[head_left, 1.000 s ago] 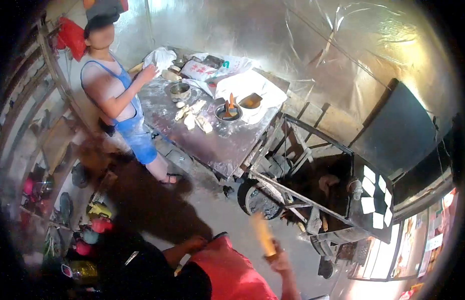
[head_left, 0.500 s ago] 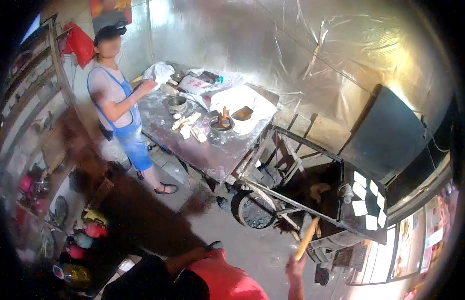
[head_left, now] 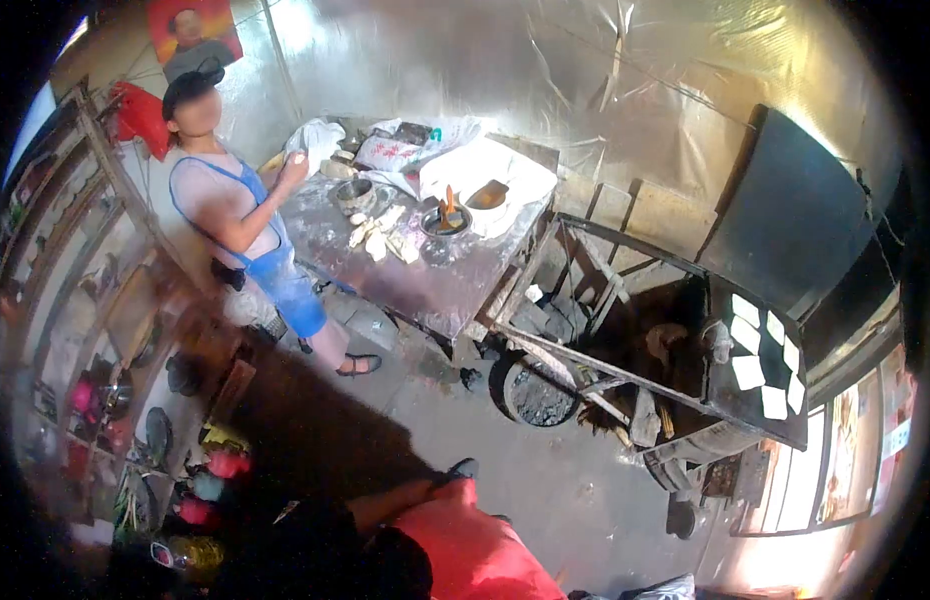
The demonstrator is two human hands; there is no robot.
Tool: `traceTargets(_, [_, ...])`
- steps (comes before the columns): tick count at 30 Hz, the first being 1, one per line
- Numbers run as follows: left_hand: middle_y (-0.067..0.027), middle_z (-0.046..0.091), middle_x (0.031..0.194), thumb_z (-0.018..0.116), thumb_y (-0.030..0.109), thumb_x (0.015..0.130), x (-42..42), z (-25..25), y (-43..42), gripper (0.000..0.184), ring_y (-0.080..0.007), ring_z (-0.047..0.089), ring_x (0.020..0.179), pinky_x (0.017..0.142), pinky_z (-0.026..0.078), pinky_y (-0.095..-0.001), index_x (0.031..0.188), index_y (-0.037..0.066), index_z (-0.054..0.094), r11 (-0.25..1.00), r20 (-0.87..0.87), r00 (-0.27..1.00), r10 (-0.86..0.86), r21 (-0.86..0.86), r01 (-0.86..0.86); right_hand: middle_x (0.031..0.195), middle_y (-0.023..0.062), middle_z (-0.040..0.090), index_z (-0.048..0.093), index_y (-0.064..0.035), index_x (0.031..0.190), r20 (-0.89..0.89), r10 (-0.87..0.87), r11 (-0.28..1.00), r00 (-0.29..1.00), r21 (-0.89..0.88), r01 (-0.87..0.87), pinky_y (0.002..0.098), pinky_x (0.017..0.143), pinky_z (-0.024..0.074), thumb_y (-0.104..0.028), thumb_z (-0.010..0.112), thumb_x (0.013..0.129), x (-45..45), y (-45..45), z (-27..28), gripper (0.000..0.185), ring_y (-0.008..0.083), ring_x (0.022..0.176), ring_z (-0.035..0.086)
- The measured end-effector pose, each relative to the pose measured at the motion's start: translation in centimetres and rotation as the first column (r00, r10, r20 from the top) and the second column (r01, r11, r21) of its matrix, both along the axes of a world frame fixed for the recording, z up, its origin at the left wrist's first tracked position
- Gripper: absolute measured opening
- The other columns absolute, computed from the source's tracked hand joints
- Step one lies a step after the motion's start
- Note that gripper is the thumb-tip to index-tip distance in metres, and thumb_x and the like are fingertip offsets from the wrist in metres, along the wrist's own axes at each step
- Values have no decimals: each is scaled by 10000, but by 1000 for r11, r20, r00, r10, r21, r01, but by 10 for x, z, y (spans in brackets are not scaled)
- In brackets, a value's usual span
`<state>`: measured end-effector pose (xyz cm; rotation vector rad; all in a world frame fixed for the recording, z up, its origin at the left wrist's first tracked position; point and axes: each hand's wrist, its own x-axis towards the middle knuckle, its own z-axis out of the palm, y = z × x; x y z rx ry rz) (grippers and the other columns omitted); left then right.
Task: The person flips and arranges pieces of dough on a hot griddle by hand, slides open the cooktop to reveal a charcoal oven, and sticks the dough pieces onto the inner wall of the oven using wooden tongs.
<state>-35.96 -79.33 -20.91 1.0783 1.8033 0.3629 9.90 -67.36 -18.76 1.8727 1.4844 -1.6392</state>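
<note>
Your hands: out of view; finger state cannot be told.
White pieces (head_left: 748, 373): on black plate (head_left: 733, 402), right of table (head_left: 435, 295), some near plate edge.
Moving room: floor (head_left: 525, 490) below table.

A bulging red plastic bag (head_left: 141, 122) hangs near a red-and-yellow printed poster (head_left: 197, 38); creased silver foil (head_left: 435, 60) covers the wall behind, and a large, dark grey rectangular panel (head_left: 785, 215) stands at right.
</note>
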Motion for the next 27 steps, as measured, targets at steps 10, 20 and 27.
traceTargets(10, [-191, 626, 759, 545, 289, 794, 22, 32, 63, 302, -286, 619, 708, 641, 454, -419, 797, -7, 606, 970, -15, 996, -87, 228, 88, 608, -21, 504, 586, -104, 814, -520, -470, 870, 713, -138, 473, 306, 359, 364, -188, 588, 764, -37, 50, 18, 97, 137, 438, 478])
traceTargets(20, [-146, 633, 708, 598, 393, 754, -35, -2, 43, 381, -223, 586, 634, 590, 457, -402, 756, 15, 648, 995, -3, 1000, -11, -97, 11, 633, 18, 524, 569, -76, 860, -29, 248, 930, 968, 285, -229, 315, 392, 405, -304, 616, 795, -4, -26, -6, 242, 154, 489, 515])
traceTargets(27, [-152, 654, 819, 620, 256, 756, -96, -1, 16, 295, -229, 625, 785, 673, 484, -385, 854, -20, 651, 984, 115, 980, 162, 62, -170, 705, 20, 559, 586, -21, 954, 56, 370, 874, 927, 318, -368, 286, 439, 412, -436, 640, 815, -53, -67, 11, 441, 123, 550, 529])
